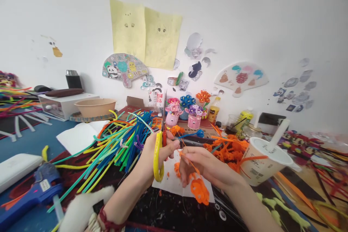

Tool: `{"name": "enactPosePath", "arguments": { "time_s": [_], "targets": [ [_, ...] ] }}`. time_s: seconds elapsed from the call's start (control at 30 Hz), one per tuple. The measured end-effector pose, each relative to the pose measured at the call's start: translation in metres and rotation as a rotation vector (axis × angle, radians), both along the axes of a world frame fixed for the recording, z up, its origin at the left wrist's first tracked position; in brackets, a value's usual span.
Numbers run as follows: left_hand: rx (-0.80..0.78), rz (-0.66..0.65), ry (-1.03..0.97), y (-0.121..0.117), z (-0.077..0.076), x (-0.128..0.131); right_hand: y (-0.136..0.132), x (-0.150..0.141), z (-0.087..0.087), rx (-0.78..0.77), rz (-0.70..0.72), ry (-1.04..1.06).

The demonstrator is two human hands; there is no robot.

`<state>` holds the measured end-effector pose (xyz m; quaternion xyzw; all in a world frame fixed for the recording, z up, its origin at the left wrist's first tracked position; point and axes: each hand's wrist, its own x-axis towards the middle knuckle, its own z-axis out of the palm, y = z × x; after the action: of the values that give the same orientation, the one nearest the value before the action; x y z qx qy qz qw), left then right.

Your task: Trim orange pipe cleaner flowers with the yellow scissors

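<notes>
Here, left hand (150,153) clasping scissors (156,152), right hand (203,161) pinching stem (194,168).

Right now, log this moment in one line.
left hand: holds scissors | right hand: holds orange flower | below: paper | leftward: pipe cleaners, glue gun

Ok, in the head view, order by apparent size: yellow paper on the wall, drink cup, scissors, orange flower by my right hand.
Yellow paper
Drink cup
Scissors and orange flower, unranked: the scissors look longer, the flower wider.
</notes>
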<state>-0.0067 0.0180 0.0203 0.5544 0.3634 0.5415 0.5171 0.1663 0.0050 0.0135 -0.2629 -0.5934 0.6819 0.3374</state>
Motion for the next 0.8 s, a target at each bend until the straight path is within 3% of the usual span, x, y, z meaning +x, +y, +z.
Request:
{"name": "enactPosePath", "arguments": {
  "time_s": [0.17,0.43,0.63,0.8],
  "targets": [
    [0.037,0.097,-0.058,0.002,0.003,0.0,0.004,0.005,0.001,0.102,-0.103,-0.071],
    [0.13,0.334,0.052,0.009,-0.004,-0.007,0.01,0.007,0.0,0.416,-0.54,-0.337],
    [0.041,0.275,0.057,0.006,-0.002,-0.007,0.008,0.007,0.002,0.59,-0.65,-0.465],
    [0.052,0.201,0.015,-0.002,0.009,-0.005,0.01,0.006,0.001,0.531,-0.637,-0.435]
  ]
}}
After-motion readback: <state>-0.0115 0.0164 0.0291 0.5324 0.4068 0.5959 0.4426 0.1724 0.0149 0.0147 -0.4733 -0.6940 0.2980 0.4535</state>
